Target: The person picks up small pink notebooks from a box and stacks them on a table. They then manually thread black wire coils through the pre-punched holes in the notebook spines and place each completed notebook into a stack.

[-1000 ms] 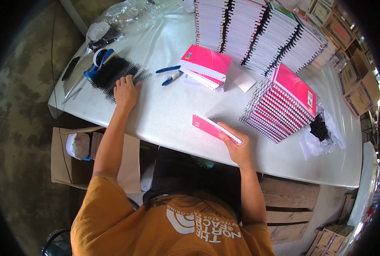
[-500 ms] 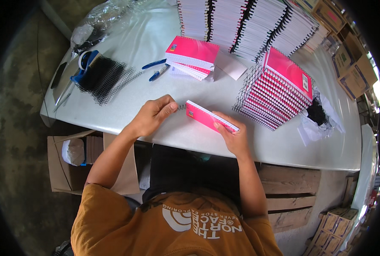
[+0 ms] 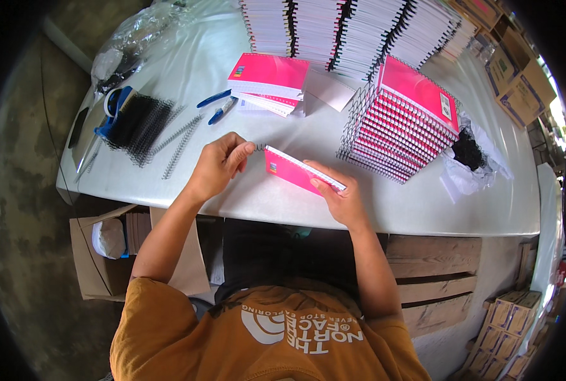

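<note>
Over the near part of the table, my right hand [image 3: 341, 198] grips a small pink notebook [image 3: 294, 176], thumb on its cover and fingers behind. The notebook is tilted, its white punched edge upward. My left hand [image 3: 222, 166] is closed in a pinch on a thin dark binding coil [image 3: 259, 147], which spans the short gap to the notebook's upper left corner. How far the coil runs into the holes is too small to tell. Beyond lies a pile of pink notebooks [image 3: 269, 71]. To the right stands a tall stack of coil-bound pink notebooks [image 3: 405, 130].
Loose black coils [image 3: 144, 127] lie at the left beside a blue tape dispenser [image 3: 114, 108]. Two blue pens [image 3: 216, 105] rest near the pile. Tall rows of bound books [image 3: 315, 32] fill the back. White wrapping with black coils [image 3: 470, 152] sits far right; an open carton [image 3: 188, 260] stands below.
The view has shifted, so the table things appear farther left. The notebook's cover has turned more toward me, and my left fingers are curled more around the coil.
</note>
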`<state>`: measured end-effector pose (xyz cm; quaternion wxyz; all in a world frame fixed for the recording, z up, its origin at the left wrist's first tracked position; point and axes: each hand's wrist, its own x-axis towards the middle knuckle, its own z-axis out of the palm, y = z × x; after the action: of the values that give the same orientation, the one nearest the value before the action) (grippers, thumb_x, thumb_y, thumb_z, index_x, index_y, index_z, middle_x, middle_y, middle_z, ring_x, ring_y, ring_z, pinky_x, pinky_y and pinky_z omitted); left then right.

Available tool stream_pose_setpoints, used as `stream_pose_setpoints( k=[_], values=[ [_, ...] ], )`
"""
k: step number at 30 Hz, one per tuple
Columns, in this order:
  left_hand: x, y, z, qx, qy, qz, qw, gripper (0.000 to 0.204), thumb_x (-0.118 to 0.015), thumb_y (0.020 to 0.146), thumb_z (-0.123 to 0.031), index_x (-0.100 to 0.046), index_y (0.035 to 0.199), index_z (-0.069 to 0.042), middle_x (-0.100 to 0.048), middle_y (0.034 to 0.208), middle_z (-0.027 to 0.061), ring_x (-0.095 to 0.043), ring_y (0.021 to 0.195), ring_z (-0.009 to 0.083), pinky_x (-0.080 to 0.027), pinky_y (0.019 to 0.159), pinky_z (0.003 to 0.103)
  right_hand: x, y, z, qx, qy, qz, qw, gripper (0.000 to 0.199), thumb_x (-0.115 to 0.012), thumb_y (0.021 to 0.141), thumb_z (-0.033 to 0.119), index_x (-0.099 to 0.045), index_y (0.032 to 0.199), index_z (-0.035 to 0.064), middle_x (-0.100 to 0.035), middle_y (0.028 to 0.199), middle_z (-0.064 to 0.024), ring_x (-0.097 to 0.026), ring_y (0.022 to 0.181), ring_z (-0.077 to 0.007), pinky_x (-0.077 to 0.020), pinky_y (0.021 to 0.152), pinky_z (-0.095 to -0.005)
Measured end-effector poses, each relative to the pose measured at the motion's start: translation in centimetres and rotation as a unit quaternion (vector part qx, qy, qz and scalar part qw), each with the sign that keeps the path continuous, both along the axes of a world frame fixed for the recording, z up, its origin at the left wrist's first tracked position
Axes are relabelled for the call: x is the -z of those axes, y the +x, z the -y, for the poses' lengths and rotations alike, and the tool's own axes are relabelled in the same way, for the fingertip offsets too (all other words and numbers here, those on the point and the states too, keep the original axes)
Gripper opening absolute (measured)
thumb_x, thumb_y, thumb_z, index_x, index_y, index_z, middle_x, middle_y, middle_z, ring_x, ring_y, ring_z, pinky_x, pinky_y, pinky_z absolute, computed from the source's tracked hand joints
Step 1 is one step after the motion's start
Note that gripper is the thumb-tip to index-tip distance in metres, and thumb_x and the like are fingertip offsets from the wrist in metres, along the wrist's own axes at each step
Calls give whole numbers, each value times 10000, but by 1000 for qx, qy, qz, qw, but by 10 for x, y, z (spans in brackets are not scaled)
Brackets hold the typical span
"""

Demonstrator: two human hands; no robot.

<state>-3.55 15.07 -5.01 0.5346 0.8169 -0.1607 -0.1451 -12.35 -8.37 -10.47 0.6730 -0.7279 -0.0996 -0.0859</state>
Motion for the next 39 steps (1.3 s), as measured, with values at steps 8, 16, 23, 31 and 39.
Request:
stream_pose_setpoints(
  k=[8, 16, 23, 31, 39],
  values=[
    [-31, 4, 1, 163, 106, 250, 948, 301, -666, 841, -206, -568, 1085, -59, -563, 1045, 73, -556, 793, 152, -451, 761, 281, -1, -2, 1, -22, -29, 23, 999, 289, -575, 876, 28, -624, 1160, 53, -673, 1050, -93, -598, 886, -113, -464, 810, -247],
    [-40, 2, 7, 161, 80, 16, 984, 197, -606, 878, -91, -597, 1053, 1, -600, 821, 45, -557, 708, 115, -446, 629, 246, -1, -5, 4, -43, -29, 4, 999, 290, -591, 863, 28, -627, 1149, 56, -683, 1027, -95, -623, 873, -127, -477, 797, -254],
    [-56, 23, 3, 192, 144, -239, 941, 267, -630, 879, -172, -585, 1083, -6, -583, 708, 12, -481, 566, 65, -385, 507, 217, 6, -3, 1, -61, -13, 73, 995, 301, -610, 849, 14, -627, 1148, 50, -677, 1059, -95, -633, 881, -138, -481, 796, -253],
    [-53, 10, 2, 285, 234, 160, 916, 352, -674, 820, -171, -586, 1140, -56, -637, 903, 42, -583, 809, 198, -463, 755, 339, -5, -6, 0, -49, -25, 44, 998, 277, -605, 860, 30, -633, 1135, 46, -682, 1030, -102, -628, 853, -141, -478, 783, -254],
    [-62, -1, 4, 233, 157, 14, 960, 263, -491, 944, -152, -565, 1133, 16, -581, 751, 47, -552, 701, 109, -450, 643, 259, -2, -7, 2, -67, -31, 24, 997, 274, -607, 872, 53, -625, 1145, 27, -680, 1035, -86, -597, 873, -98, -470, 798, -241]
  ],
)
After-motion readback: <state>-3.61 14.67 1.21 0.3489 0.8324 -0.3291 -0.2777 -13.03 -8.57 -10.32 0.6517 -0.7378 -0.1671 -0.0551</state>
